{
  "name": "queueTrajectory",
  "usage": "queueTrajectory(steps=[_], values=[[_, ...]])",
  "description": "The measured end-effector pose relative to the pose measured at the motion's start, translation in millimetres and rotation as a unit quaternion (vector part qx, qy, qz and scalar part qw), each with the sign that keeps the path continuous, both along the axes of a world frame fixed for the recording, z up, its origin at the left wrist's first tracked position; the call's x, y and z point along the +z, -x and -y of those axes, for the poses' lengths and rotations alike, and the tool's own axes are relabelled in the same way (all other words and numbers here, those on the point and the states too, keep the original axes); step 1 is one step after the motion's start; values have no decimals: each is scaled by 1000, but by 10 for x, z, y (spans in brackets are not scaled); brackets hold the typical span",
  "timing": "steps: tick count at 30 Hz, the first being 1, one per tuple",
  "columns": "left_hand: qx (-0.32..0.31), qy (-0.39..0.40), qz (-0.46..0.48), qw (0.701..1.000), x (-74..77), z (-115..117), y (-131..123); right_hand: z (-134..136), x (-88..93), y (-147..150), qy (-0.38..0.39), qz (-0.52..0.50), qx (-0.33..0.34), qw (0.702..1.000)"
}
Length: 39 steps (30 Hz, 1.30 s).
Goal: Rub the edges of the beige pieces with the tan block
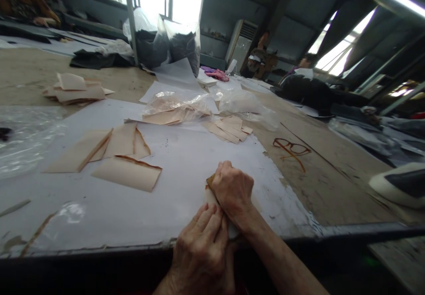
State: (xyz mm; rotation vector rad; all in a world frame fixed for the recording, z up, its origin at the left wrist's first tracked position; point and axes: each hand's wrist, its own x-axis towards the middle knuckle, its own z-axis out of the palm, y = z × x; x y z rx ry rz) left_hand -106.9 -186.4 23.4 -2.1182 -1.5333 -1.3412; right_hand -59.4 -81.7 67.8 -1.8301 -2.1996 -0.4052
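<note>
My right hand [233,190] is closed in a fist and pressed down near the front edge of the table. A flat yellow-brown piece [210,180] sticks out from under its knuckles; most of that piece is hidden. Just below, my left hand [203,237] lies with fingers stretched out on a beige leather-like piece [209,196], largely covered by both hands. To the left rest more beige pieces with folded, brown-edged borders, among them a front piece [128,175] and another piece [79,151].
A white sheet [179,206] covers the front of the table. Behind lie a plastic bag [177,104] with beige pieces, a fanned stack [229,129] and a left pile [75,90]. Glasses [292,148] lie to the right, near a white-and-black object [400,184]. Other people are in the background.
</note>
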Motion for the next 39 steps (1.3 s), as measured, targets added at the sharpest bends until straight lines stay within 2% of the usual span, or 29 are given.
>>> queueTrajectory(steps=[3,8,17,22,24,27,30,34,39], values=[[4,4,-15,1000,-39,-11,1,-102,-16,62,-3,7,-6,1000],[19,-92,7,996,-87,-53,0,-192,-10,130,3,0,-35,999],[11,-16,-26,999,-8,12,16,-339,-66,243,-7,-64,-54,996],[6,20,-30,999,15,27,15,-489,94,96,27,-193,-114,974],[4,18,-28,999,24,28,17,-447,156,-4,28,-209,-101,972],[3,9,-24,1000,38,19,17,-246,151,-99,14,-179,-27,983],[1,1,-15,1000,46,5,10,-37,60,-86,12,-99,31,994],[2,2,2,1000,26,-10,1,2,-30,17,-3,-17,27,999],[17,-56,3,998,-37,-39,-8,-139,-45,110,-31,5,25,999]])
